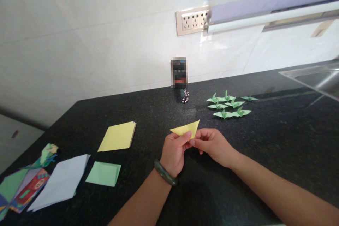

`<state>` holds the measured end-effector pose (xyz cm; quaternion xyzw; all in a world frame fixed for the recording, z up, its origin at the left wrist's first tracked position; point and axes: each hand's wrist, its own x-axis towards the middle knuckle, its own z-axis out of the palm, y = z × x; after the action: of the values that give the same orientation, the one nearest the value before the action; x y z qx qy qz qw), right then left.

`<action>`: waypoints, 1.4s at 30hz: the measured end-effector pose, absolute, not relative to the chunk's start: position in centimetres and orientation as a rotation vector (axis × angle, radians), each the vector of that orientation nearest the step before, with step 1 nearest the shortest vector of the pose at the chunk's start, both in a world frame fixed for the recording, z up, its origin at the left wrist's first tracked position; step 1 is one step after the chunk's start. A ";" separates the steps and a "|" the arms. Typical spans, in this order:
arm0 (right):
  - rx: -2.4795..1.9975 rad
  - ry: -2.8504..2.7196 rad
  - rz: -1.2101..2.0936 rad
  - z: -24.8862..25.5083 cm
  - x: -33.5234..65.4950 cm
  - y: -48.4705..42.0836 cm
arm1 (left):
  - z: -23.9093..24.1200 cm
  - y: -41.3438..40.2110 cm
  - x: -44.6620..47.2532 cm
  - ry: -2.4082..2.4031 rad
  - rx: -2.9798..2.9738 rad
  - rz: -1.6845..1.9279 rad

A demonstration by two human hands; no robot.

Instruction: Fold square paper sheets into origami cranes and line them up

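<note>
Left hand and right hand are pinching the yellow triangle, likely keeping its fold aligned, cranes at two o'clock.

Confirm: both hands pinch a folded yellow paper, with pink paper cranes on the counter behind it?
No: the cranes on the counter are green, not pink, per the head view. The left hand and right hand do pinch the folded yellow paper.

Yellow paper folded into triangle, held flat above dark counter, point toward right.
</note>
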<state>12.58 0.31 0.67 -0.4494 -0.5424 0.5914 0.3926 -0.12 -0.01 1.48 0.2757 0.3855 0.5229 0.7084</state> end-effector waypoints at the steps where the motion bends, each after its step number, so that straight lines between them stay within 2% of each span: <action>1: -1.125 -1.398 1.493 0.7 12.6 0.3 | 1.5 0.0 -0.1 0.844 0.585 1.161; 12: -1.087 -1.289 1.432 0.4 12.8 0.9 | 0.9 0.2 -0.3 1.005 0.748 1.225; 27: -0.912 -0.995 1.575 0.1 12.5 1.0 | 0.5 0.3 -0.3 1.065 0.928 1.230; 42: -1.036 -1.011 1.342 0.2 13.1 1.2 | 0.8 0.2 -0.4 1.039 0.967 1.196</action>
<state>13.13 1.20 0.20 -0.4381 -0.4274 0.5670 0.5512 -0.43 0.18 0.79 0.4169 0.4482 0.5159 0.5993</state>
